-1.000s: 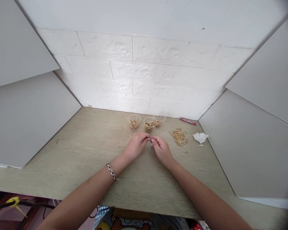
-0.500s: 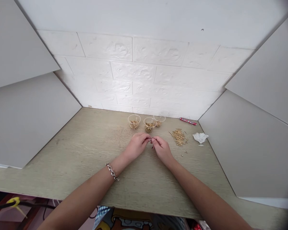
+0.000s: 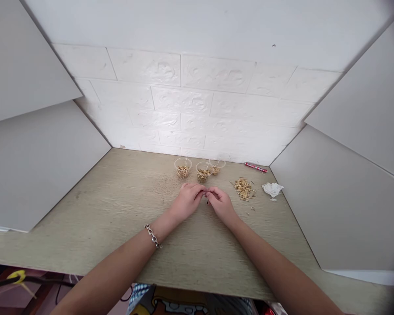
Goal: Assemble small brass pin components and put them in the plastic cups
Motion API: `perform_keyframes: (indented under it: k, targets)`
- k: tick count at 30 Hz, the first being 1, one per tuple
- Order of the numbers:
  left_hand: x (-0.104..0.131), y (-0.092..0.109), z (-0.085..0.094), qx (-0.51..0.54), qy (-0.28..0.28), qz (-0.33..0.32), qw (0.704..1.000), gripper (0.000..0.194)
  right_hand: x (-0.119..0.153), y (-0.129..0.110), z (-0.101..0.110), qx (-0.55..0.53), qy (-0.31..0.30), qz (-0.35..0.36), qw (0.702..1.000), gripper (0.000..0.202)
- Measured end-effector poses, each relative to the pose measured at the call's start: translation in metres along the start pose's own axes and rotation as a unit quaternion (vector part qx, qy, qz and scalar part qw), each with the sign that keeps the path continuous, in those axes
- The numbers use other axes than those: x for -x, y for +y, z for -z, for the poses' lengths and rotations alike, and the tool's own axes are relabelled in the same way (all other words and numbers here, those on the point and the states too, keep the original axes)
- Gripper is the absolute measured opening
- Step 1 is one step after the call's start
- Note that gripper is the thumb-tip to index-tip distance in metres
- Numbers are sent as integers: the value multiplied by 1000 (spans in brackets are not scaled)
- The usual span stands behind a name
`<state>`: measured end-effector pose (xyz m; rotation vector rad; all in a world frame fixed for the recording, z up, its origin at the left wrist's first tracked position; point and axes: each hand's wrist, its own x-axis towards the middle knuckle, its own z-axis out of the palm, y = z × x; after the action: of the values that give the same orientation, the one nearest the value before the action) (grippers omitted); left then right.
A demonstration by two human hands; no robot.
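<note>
My left hand [image 3: 188, 199] and my right hand [image 3: 221, 203] meet fingertip to fingertip low over the wooden table [image 3: 118, 210], pinching a tiny piece [image 3: 207, 193] between them; it is too small to make out. A chain bracelet [image 3: 153, 236] circles my left wrist. Just behind the hands stand three clear plastic cups [image 3: 183, 167] [image 3: 203, 171] [image 3: 217, 166] holding small gold parts. A loose pile of thin gold pins [image 3: 243, 188] lies to the right of my right hand.
A crumpled white tissue [image 3: 272, 189] lies at the right, and a red pen-like stick [image 3: 255, 166] rests against the white brick-pattern back wall. Grey side panels close the table in on the left and right. A few stray gold bits [image 3: 251, 210] lie near the pin pile.
The hands have stayed together at the same spot with small finger movements. The view has tilted slightly, so everything sits a little lower.
</note>
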<state>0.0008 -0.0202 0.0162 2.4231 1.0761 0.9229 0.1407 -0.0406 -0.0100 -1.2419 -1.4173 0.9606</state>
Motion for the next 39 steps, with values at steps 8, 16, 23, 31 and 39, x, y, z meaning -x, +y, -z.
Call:
perform_keyframes:
  k: [8, 16, 23, 31, 39]
  targets:
    - [1, 0, 0, 13, 0, 1, 1000, 17, -1, 2, -1, -20, -1, -5, 1000, 12]
    - [-1, 0, 1, 25, -18, -3, 1000, 16, 0, 2, -1, -22, 0, -2, 1000, 12]
    - [-1, -2, 0, 37, -23, 1, 999, 17, -1, 4, -1, -31, -2, -4, 1000, 11]
    - [-2, -3, -1, 28, -26, 18, 999, 16, -1, 2, -1, -27, 1, -12, 1000, 10]
    - [-1, -3, -1, 7, -28, 28, 999, 17, 0, -2, -1, -19, -1, -20, 1000, 13]
